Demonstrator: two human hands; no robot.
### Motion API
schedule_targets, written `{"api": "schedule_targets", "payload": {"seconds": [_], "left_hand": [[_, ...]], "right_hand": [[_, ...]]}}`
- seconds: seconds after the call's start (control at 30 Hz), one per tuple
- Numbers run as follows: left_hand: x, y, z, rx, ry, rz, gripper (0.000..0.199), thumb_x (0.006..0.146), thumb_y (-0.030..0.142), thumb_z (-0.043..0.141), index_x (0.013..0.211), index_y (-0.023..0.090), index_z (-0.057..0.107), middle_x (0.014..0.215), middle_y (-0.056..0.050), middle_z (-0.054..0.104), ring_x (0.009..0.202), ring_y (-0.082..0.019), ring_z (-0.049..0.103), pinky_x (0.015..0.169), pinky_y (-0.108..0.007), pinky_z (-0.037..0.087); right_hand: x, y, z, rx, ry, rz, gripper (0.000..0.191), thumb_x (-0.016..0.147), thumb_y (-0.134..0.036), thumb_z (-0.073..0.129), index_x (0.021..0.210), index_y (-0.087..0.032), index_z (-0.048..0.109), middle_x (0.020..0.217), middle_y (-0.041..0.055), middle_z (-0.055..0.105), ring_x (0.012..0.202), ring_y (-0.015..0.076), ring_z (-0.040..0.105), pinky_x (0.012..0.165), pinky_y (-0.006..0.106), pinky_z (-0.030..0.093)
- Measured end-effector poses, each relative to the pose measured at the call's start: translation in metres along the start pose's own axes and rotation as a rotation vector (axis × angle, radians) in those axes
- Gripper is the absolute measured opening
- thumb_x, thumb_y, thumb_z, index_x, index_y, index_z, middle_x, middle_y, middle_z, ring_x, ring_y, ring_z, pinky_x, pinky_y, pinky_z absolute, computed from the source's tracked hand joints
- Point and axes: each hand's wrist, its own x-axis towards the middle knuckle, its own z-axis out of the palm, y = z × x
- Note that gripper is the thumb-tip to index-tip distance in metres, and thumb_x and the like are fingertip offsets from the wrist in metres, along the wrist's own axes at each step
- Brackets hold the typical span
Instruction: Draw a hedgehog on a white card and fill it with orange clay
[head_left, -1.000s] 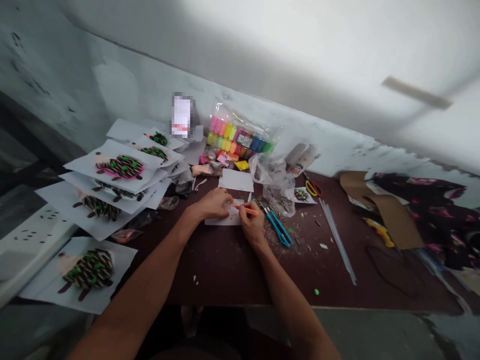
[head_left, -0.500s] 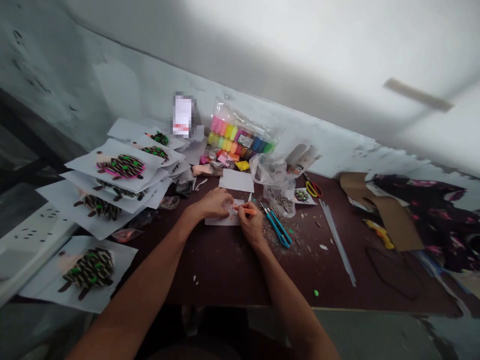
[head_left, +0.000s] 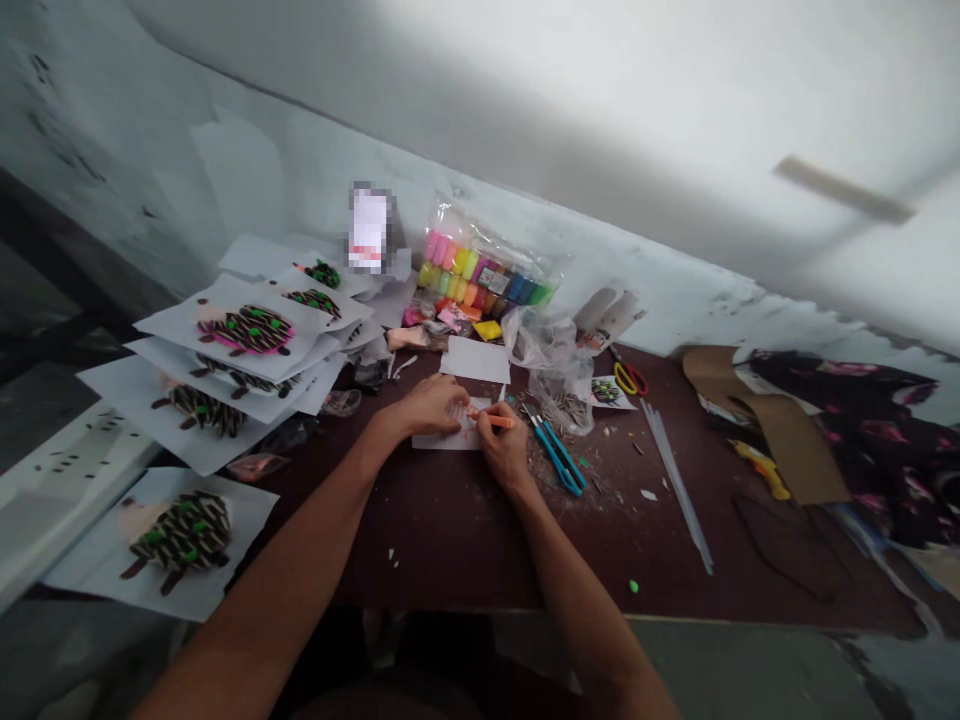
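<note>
A small white card with faint orange marks lies on the dark red table. My right hand is closed round an orange pen, its tip low over the card's right part. At the card's upper left, my left hand rests with bent fingers near the pen tip; whether its fingertips pinch anything is too small to tell. Just behind the hands lies a second white card. Blue-handled tongs or scissors lie to the right of my right hand.
Sheets with hedgehog pictures are piled at the left. A bag of coloured clay leans on the wall. Red-and-yellow scissors, clear sticks, a yellow glue gun and cardboard lie to the right.
The whole view has shifted slightly, so things appear a little further right. Both hands keep nearly the same pose over the card, and the pen is still in my right hand.
</note>
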Motion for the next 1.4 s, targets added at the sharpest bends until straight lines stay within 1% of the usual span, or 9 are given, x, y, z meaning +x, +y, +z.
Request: {"api": "schedule_targets", "payload": {"seconds": [0.27, 0.53, 0.73, 0.87, 1.0, 1.1, 1.23, 1.3, 1.4], "left_hand": [[0.0008, -0.0012, 0.0013, -0.009, 0.009, 0.014, 0.041, 0.068, 0.026, 0.066, 0.109, 0.022, 0.069, 0.113, -0.007, 0.064, 0.110, -0.027, 0.055, 0.092, -0.033, 0.044], [0.0012, -0.0008, 0.0018, 0.005, 0.021, 0.022, 0.041, 0.068, 0.026, 0.065, 0.108, 0.020, 0.070, 0.112, -0.009, 0.065, 0.110, -0.028, 0.056, 0.092, -0.034, 0.045], [0.0013, -0.0008, 0.0023, 0.012, 0.026, 0.011, 0.039, 0.068, 0.028, 0.066, 0.107, 0.022, 0.070, 0.112, -0.008, 0.065, 0.109, -0.028, 0.056, 0.092, -0.034, 0.045], [0.0003, 0.0001, 0.0001, -0.005, 0.011, 0.010, 0.041, 0.067, 0.026, 0.067, 0.108, 0.021, 0.070, 0.113, -0.009, 0.064, 0.111, -0.029, 0.055, 0.093, -0.034, 0.045], [-0.0011, 0.0020, -0.0011, 0.005, 0.010, 0.012, 0.041, 0.067, 0.025, 0.066, 0.107, 0.021, 0.070, 0.114, -0.009, 0.065, 0.110, -0.028, 0.056, 0.093, -0.034, 0.046], [-0.0012, 0.0025, 0.0004, 0.024, 0.043, 0.030, 0.037, 0.069, 0.023, 0.065, 0.105, 0.020, 0.071, 0.111, -0.009, 0.066, 0.109, -0.028, 0.058, 0.092, -0.034, 0.046], [0.0017, 0.0017, 0.0031, -0.039, 0.110, 0.023, 0.030, 0.079, 0.019, 0.056, 0.105, 0.018, 0.070, 0.104, -0.008, 0.070, 0.103, -0.024, 0.062, 0.091, -0.033, 0.048], [0.0040, 0.0015, 0.0040, -0.069, 0.154, -0.014, 0.030, 0.081, 0.015, 0.053, 0.106, 0.018, 0.070, 0.102, -0.007, 0.071, 0.097, -0.022, 0.064, 0.089, -0.032, 0.049], [0.0065, 0.0017, 0.0054, -0.036, 0.262, -0.042, 0.028, 0.082, 0.013, 0.051, 0.101, 0.017, 0.071, 0.104, -0.009, 0.070, 0.101, -0.022, 0.062, 0.092, -0.033, 0.048]], "right_hand": [[-0.0003, -0.0015, -0.0017, -0.004, -0.034, -0.012, 0.022, 0.081, -0.037, 0.052, 0.066, -0.022, 0.053, 0.058, -0.0030, 0.056, 0.053, 0.0121, 0.047, 0.054, 0.024, 0.037], [-0.0003, -0.0019, -0.0014, -0.015, -0.011, -0.009, 0.022, 0.080, -0.036, 0.052, 0.063, -0.023, 0.050, 0.056, -0.0040, 0.052, 0.052, 0.0117, 0.045, 0.053, 0.024, 0.034], [-0.0008, -0.0022, -0.0018, 0.023, -0.041, -0.023, 0.022, 0.081, -0.036, 0.052, 0.064, -0.022, 0.054, 0.059, -0.0026, 0.057, 0.053, 0.0122, 0.047, 0.055, 0.024, 0.038], [-0.0010, -0.0016, -0.0025, 0.062, 0.046, -0.006, 0.021, 0.081, -0.035, 0.051, 0.065, -0.022, 0.053, 0.062, -0.0018, 0.057, 0.057, 0.0129, 0.050, 0.055, 0.024, 0.038], [-0.0006, -0.0019, -0.0040, 0.066, 0.129, 0.010, 0.021, 0.081, -0.034, 0.051, 0.064, -0.022, 0.049, 0.061, -0.0025, 0.053, 0.057, 0.0126, 0.048, 0.056, 0.025, 0.037], [-0.0009, -0.0030, -0.0047, 0.089, 0.159, 0.005, 0.020, 0.082, -0.034, 0.051, 0.066, -0.022, 0.050, 0.062, -0.0031, 0.051, 0.057, 0.0125, 0.047, 0.055, 0.024, 0.037], [-0.0024, -0.0053, -0.0051, 0.149, 0.106, -0.001, 0.021, 0.086, -0.037, 0.049, 0.085, -0.019, 0.061, 0.075, 0.0005, 0.061, 0.064, 0.0142, 0.054, 0.057, 0.024, 0.041], [-0.0033, -0.0060, -0.0052, 0.136, 0.076, -0.029, 0.023, 0.087, -0.037, 0.049, 0.084, -0.019, 0.063, 0.075, 0.0010, 0.063, 0.065, 0.0145, 0.055, 0.059, 0.025, 0.042], [-0.0042, -0.0053, -0.0054, 0.104, 0.060, -0.061, 0.025, 0.089, -0.037, 0.049, 0.084, -0.018, 0.065, 0.073, 0.0011, 0.063, 0.066, 0.0147, 0.056, 0.061, 0.025, 0.043]]}}
